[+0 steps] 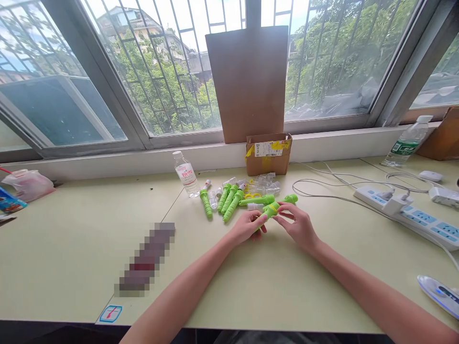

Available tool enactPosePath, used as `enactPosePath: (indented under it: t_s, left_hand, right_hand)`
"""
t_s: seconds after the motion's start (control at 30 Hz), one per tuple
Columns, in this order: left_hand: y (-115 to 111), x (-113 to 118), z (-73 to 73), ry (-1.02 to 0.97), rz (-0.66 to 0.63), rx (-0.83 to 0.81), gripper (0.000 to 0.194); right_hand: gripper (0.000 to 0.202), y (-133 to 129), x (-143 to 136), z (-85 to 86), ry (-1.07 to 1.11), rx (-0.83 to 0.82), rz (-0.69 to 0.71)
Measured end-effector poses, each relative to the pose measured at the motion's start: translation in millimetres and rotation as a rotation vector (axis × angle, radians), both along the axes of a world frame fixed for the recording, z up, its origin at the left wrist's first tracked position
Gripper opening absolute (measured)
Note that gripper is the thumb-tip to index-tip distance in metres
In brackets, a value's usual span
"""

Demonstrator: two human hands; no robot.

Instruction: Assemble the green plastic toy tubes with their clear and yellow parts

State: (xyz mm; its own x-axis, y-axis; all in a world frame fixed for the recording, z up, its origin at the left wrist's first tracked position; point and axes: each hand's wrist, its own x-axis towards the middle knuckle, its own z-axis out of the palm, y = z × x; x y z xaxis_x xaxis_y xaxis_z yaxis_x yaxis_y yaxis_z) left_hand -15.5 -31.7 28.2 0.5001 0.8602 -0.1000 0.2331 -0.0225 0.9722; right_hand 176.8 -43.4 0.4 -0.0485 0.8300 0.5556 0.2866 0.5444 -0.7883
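Observation:
My left hand (pixel 250 226) is closed around a green ribbed plastic tube (pixel 269 210) with a threaded end. A yellow ring shows near that end. The fingers of my right hand (pixel 296 225) touch the threaded end, thumb and fingertips close together; whether they pinch the ring or the tube itself is too small to tell. Just beyond my hands lie several more green tubes (pixel 233 205), clear plastic pieces (pixel 267 181) and yellow rings (pixel 253 196). One green tube (pixel 256 200) lies sideways directly behind the held one.
A water bottle (pixel 186 176) and an open cardboard box (pixel 267 165) stand behind the parts. To the right are a power strip (pixel 409 215) with cables and another bottle (pixel 407 143). A blurred dark object (pixel 147 260) lies left of my left arm.

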Motion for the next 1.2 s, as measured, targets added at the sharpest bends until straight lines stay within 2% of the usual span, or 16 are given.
enactPosePath:
  t_s: [0.33,0.63,1.0,1.2]
  left_hand:
    - [0.2,-0.8,4.2,0.023,-0.055,-0.02,0.048]
    - [-4.4,-0.4,8.0,0.073,0.049,0.006,0.044]
    - [0.8,-0.6,-0.7,-0.003,-0.019,-0.005,0.044]
    - [1.3,-1.0,1.0,0.008,-0.046,0.004,0.047]
  right_hand:
    - [0.013,2.0,1.5,-3.9,-0.004,-0.022,0.016]
    - [0.011,-0.4,-0.7,-1.9,-0.005,0.004,-0.002]
    - [0.013,1.1,0.9,-4.2,-0.015,-0.007,-0.01]
    - [0.017,2.7,1.5,-6.1,-0.01,0.005,-0.007]
